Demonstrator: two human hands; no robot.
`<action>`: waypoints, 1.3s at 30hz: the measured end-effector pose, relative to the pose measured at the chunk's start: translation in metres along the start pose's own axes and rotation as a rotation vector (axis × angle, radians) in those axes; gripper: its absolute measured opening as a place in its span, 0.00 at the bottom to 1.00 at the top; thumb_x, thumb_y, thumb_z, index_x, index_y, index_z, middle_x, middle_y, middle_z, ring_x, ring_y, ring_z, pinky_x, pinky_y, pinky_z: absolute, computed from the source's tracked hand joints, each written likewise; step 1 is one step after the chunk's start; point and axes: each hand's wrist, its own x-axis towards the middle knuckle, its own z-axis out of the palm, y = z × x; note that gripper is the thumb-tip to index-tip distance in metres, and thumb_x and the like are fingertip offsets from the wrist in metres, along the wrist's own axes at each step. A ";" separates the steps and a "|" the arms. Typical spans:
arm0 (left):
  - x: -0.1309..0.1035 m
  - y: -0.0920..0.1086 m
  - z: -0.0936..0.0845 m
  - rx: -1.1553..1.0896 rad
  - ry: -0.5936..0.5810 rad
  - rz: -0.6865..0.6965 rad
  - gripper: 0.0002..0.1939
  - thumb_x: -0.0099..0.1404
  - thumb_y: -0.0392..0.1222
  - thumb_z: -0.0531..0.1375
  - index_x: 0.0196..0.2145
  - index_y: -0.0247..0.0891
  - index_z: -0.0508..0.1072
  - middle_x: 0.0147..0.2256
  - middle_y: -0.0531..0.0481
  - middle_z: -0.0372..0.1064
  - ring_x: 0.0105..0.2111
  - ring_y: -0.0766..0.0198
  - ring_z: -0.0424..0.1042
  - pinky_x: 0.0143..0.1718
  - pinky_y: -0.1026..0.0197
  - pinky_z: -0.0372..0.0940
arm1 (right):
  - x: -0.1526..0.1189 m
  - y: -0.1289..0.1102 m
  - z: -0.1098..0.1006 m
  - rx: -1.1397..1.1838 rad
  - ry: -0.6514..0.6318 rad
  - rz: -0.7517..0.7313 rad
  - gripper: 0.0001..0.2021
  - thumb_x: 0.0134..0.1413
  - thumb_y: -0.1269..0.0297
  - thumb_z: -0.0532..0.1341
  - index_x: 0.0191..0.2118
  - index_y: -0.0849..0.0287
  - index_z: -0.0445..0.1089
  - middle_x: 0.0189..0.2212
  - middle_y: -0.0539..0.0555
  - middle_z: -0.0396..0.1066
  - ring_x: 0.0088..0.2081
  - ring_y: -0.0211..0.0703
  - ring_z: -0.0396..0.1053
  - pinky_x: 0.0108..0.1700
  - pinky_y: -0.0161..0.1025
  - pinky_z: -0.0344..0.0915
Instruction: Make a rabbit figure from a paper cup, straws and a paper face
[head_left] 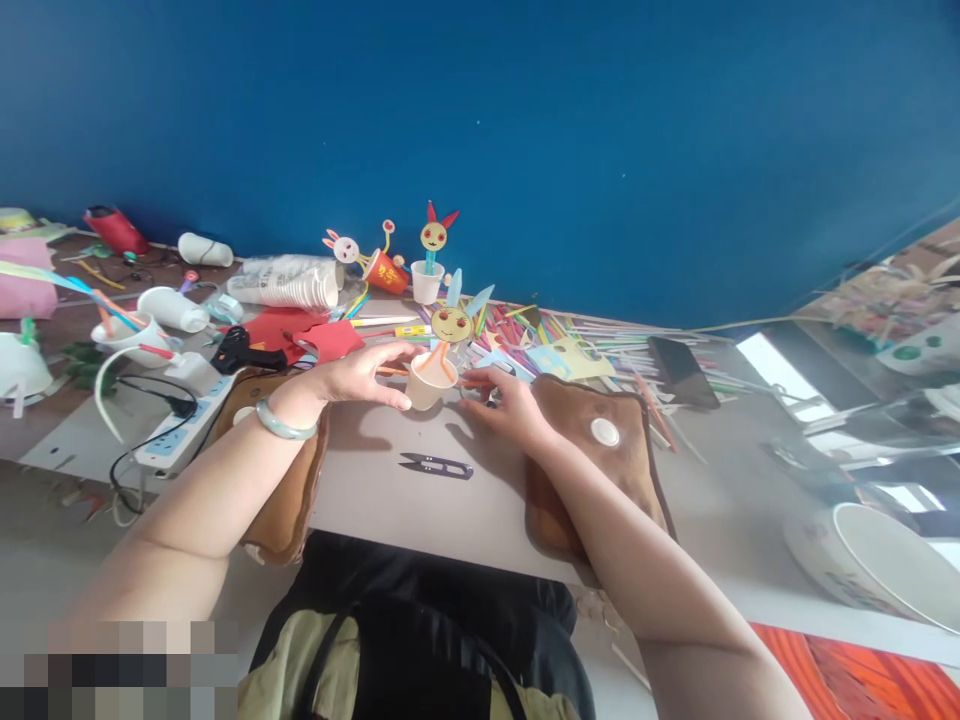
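A small white paper cup (430, 390) stands in front of me on the table. From it, on orange pipe cleaners, rises a round yellow rabbit face (451, 324) with light blue ears. My left hand (375, 378) closes around the cup's left side, thumb low against it. At the cup's right side my right hand (510, 408) pinches what looks like an orange pipe cleaner (472, 381) sticking out sideways. Black thread snips (436, 466) lie on the table nearer to me, touched by neither hand.
Brown cushions (600, 470) lie under both forearms. Leftward are a power strip (184, 425), a black glue gun (247, 350) and stacked paper cups (289, 283). Finished cup figures (427, 284) stand behind. Coloured pipe cleaners (517, 325), a phone (682, 372) and a white tub (832, 560) are also around.
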 end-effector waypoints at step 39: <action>-0.001 -0.010 0.017 0.348 0.213 0.082 0.37 0.39 0.44 0.79 0.49 0.41 0.76 0.43 0.43 0.78 0.43 0.49 0.77 0.49 0.50 0.71 | -0.005 -0.004 0.012 -0.027 0.091 -0.009 0.27 0.51 0.59 0.67 0.57 0.54 0.64 0.42 0.55 0.78 0.44 0.49 0.76 0.48 0.48 0.70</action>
